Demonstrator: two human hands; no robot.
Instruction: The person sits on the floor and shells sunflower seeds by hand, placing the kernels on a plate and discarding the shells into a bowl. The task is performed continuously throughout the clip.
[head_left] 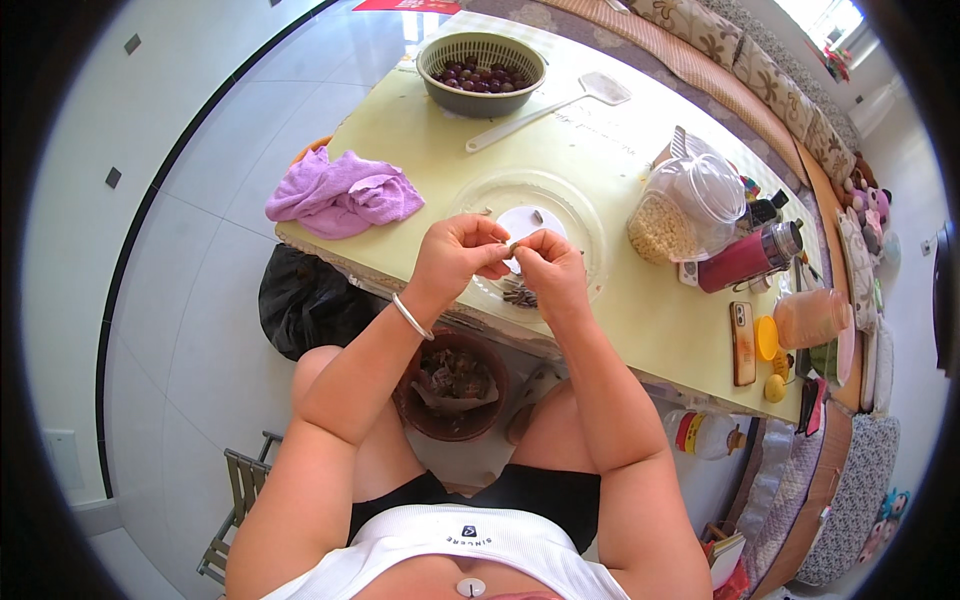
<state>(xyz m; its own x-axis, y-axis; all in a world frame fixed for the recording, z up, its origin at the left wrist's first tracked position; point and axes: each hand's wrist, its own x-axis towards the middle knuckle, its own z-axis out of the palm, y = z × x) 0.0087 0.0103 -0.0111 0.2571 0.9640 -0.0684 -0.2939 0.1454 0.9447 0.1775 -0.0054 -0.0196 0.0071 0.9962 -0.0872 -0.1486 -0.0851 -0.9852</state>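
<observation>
Over a clear glass plate (585, 205), my left hand (462, 255) and my right hand (552, 272) meet fingertip to fingertip. Both are closed in a pinch on one small greenish-brown piece (513, 250), too small to name. Under my fingers a white round disc (522, 218) lies on the plate, with a small dark bit on it. A little heap of dark striped pieces (520, 294), perhaps seeds or shells, sits at the plate's near side, partly hidden by my right hand.
A lilac cloth (345, 195) lies left, a basket of dark round fruit (482, 75) and a white spatula (545, 112) far. A clear tub (675, 205), pink bottle (750, 257) and phone (742, 343) stand or lie right. Below are a brown bin (455, 425) and black bag (310, 300).
</observation>
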